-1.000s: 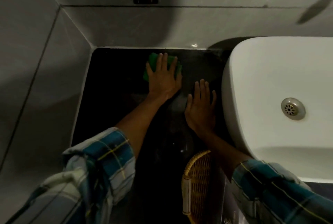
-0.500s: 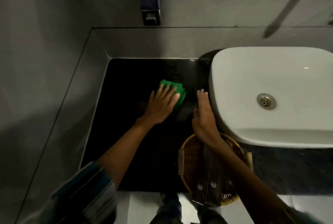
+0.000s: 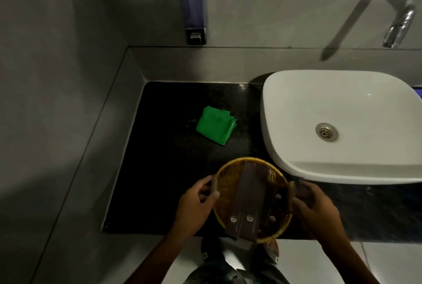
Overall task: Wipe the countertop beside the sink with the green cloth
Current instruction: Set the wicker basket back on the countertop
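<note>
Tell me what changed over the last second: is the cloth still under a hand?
No. The left hand let go of the cloth, which now lies alone on the countertop. Both hands drew back to the near edge and took a grip on the basket, the left on its left handle, the right hand on its right. The sink stayed put, and the basket is about where it was.

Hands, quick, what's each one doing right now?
Left hand: closed on the basket handle.
Right hand: closed on the basket's other handle.
</note>
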Tool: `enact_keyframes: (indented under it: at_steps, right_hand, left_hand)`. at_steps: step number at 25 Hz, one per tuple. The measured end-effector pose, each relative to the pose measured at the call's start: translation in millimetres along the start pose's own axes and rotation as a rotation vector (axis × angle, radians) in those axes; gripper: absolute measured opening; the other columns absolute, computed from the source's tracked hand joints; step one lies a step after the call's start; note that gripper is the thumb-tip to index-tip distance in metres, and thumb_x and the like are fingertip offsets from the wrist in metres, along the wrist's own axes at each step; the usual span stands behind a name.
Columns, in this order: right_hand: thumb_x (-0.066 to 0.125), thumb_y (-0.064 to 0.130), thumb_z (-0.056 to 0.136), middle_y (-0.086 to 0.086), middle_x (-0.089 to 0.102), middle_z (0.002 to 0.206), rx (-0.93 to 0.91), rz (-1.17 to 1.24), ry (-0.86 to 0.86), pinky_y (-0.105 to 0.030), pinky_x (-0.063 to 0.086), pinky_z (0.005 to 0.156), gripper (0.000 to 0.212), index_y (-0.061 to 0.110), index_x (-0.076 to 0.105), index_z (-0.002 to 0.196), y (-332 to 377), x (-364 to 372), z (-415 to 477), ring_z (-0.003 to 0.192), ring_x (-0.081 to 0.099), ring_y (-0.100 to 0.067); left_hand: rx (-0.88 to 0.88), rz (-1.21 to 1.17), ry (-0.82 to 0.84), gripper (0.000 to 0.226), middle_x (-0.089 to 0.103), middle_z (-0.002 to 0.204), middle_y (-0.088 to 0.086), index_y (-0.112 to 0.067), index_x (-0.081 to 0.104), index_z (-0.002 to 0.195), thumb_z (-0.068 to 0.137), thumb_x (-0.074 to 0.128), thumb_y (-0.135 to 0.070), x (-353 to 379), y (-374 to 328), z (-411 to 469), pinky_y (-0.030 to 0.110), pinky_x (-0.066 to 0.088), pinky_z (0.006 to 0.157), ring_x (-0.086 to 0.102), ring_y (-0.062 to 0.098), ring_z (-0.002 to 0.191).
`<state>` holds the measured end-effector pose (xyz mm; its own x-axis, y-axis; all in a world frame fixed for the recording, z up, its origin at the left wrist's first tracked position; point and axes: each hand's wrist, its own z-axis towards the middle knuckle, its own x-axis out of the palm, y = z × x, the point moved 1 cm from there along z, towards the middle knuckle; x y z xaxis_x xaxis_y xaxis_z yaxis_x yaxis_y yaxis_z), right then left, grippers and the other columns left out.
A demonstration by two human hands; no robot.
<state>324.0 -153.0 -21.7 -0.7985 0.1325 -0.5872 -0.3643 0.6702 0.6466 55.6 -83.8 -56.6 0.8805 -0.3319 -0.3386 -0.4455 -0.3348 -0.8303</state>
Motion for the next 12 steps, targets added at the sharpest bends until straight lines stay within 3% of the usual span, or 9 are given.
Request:
enact_keyframes:
  at_steps: [2, 6, 9, 12]
  right_hand:
    - [0.072, 0.011, 0.084, 0.01, 0.067, 0.089, -0.075, 0.054, 0.071, -0.022, 0.053, 0.066, 0.048, 0.016, 0.055, 0.128, 24.2, 21.3, -0.2, 0.081, 0.065, -0.005]
    - [0.076, 0.008, 0.08, -0.009, 0.072, 0.09, -0.182, 0.183, 0.192, -0.032, 0.061, 0.072, 0.054, 0.008, 0.055, 0.129, 76.4, 91.1, -0.8, 0.079, 0.071, -0.016]
    - [0.069, 0.01, 0.086, 0.005, 0.067, 0.075, -0.265, 0.16, 0.226, -0.009, 0.052, 0.056, 0.046, 0.009, 0.054, 0.129, 100.5, 127.2, 3.4, 0.06, 0.067, 0.004]
    - [0.066, 0.015, 0.089, 0.011, 0.061, 0.066, -0.276, 0.125, 0.227, -0.002, 0.045, 0.048, 0.041, 0.007, 0.054, 0.128, 104.6, 137.1, 9.6, 0.055, 0.061, 0.017]
  left_hand:
    - [0.021, 0.011, -0.158, 0.045, 0.07, 0.108, -0.004, -0.029, 0.058, 0.131, 0.088, 0.068, -0.023, -35.2, 0.1, 7.6, 0.019, 0.053, 0.073, 0.066, 0.006, 0.092]
    - [0.024, 0.158, -0.418, 0.039, 0.071, 0.116, 0.004, -0.025, 0.062, 0.129, 0.093, 0.058, -0.04, -105.7, 9.6, 18.3, 0.04, 0.056, 0.09, 0.066, 0.022, 0.104]
    - [-0.084, 0.212, -0.424, 0.042, 0.069, 0.123, 0.009, -0.022, 0.06, 0.13, 0.095, 0.052, -0.043, -130.9, 18.0, 26.0, 0.04, 0.053, 0.09, 0.064, 0.028, 0.109]
    - [-0.148, 0.496, -0.423, 0.039, 0.069, 0.121, 0.012, -0.024, 0.059, 0.129, 0.094, 0.054, -0.041, -145.8, 12.9, 38.8, 0.039, 0.051, 0.084, 0.064, 0.032, 0.107]
